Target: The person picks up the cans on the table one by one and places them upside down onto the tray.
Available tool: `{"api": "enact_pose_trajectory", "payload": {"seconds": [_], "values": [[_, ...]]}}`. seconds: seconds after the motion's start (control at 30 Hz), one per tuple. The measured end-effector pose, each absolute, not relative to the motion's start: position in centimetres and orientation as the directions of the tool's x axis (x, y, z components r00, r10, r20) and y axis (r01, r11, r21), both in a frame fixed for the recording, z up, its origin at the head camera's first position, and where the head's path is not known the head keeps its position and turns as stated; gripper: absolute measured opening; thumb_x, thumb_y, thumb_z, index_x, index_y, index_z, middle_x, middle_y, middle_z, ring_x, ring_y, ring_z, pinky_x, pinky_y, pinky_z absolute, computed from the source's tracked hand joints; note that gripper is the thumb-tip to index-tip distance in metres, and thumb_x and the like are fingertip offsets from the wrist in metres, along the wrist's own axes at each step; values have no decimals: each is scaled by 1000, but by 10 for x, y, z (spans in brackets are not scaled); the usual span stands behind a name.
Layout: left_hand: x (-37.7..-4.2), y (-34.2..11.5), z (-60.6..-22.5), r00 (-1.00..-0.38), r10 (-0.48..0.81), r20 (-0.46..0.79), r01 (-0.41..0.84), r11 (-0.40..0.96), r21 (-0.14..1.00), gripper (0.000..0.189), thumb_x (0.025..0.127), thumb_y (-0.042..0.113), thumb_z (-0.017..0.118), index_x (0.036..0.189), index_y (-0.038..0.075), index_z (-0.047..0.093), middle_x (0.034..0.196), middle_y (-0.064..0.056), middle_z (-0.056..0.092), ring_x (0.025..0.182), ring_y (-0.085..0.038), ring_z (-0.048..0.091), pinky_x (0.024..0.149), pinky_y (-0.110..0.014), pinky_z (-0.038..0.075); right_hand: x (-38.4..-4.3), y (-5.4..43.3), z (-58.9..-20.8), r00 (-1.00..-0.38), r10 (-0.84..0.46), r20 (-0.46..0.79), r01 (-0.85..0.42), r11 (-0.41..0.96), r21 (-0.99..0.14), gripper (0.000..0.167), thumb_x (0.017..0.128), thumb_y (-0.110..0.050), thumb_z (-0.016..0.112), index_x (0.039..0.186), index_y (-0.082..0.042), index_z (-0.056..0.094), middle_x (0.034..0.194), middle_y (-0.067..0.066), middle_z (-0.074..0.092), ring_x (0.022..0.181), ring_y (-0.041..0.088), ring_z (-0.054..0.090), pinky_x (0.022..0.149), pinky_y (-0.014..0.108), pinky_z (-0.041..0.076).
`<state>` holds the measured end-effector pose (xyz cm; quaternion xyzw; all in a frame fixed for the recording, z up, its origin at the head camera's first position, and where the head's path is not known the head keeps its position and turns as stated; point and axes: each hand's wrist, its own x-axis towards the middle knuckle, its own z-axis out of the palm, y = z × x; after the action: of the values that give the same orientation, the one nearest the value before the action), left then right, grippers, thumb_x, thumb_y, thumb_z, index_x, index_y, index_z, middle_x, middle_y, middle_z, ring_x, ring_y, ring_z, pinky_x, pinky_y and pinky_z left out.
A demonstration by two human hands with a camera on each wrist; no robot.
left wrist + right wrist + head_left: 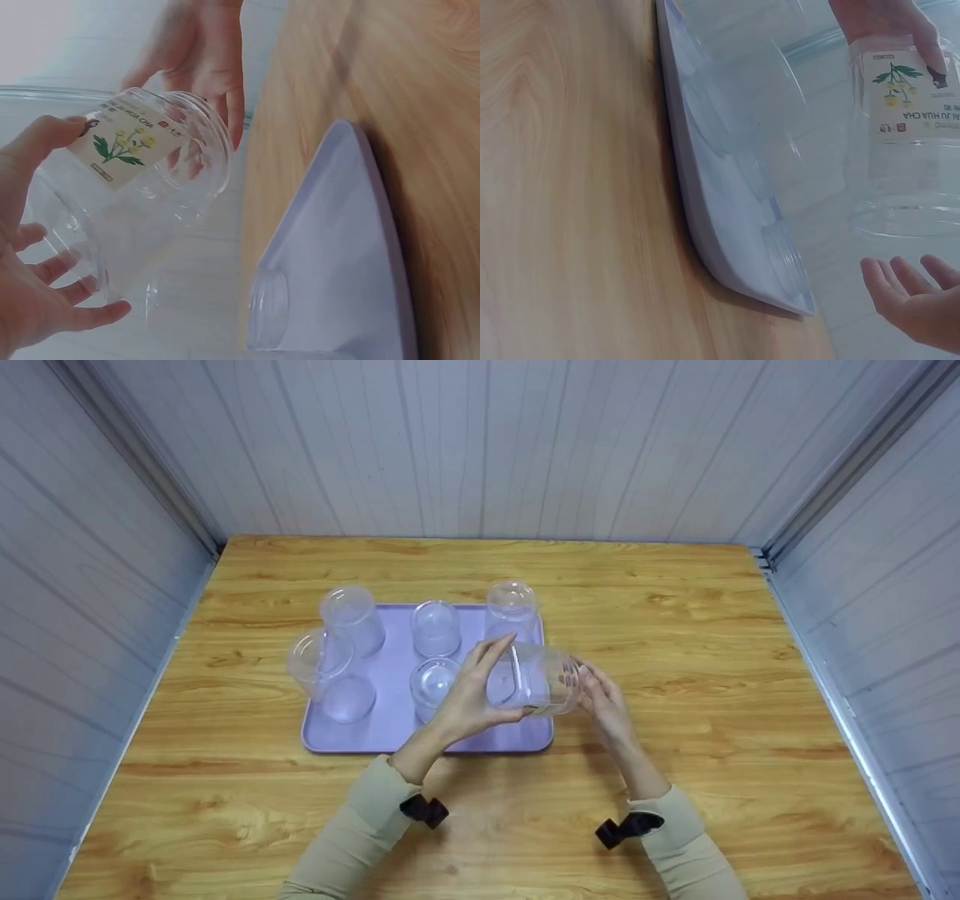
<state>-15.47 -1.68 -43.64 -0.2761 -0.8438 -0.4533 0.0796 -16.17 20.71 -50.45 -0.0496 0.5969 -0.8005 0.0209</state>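
A clear plastic jar point(551, 684) lies tilted on its side in the air, above the right part of a lilac tray point(390, 735). Around its left end my left hand point(466, 697) grips it, thumb on one side and fingers on the other. A cream label point(124, 142) with yellow flowers shows on the jar in both wrist views. My right hand point(609, 709) is at the jar's ringed right end. In the right wrist view, a small gap parts its loosely bent fingers point(907, 277) from that end.
Several clear containers stand on the tray, among them one at the back right point(511, 604), one at the back middle point(436, 630) and one at the back left point(352, 619). Another clear container point(319, 660) leans over the tray's left edge. Pale panel walls enclose the wooden table point(712, 660).
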Motion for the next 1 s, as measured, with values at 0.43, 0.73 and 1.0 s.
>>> {"api": "enact_pose_trajectory", "payload": {"seconds": [0.43,0.73,1.0], "values": [[-162,-9,-429,-851,465,244,514,641,570,95,58,30,80,137,12,32,126,-10,37,114,-26,35,90,-43,33,-168,219,-513,-996,-2,87,-87,-19,-996,44,87,-22,56,120,7,49,116,22,52,105,34,49,83,42,44],[-170,2,-427,-871,478,115,471,745,473,100,55,33,82,138,13,30,125,-11,37,115,-28,34,83,-42,35,-164,216,-489,-999,-2,50,-48,251,-967,38,86,-9,58,119,6,50,118,20,51,106,31,48,85,41,42],[-174,12,-425,-876,481,20,451,805,386,100,54,33,82,138,13,32,122,-15,39,113,-30,35,81,-46,35,-172,227,-491,-995,-28,96,-98,446,-890,45,83,-14,62,120,7,49,121,22,49,109,38,45,84,48,41]]}}
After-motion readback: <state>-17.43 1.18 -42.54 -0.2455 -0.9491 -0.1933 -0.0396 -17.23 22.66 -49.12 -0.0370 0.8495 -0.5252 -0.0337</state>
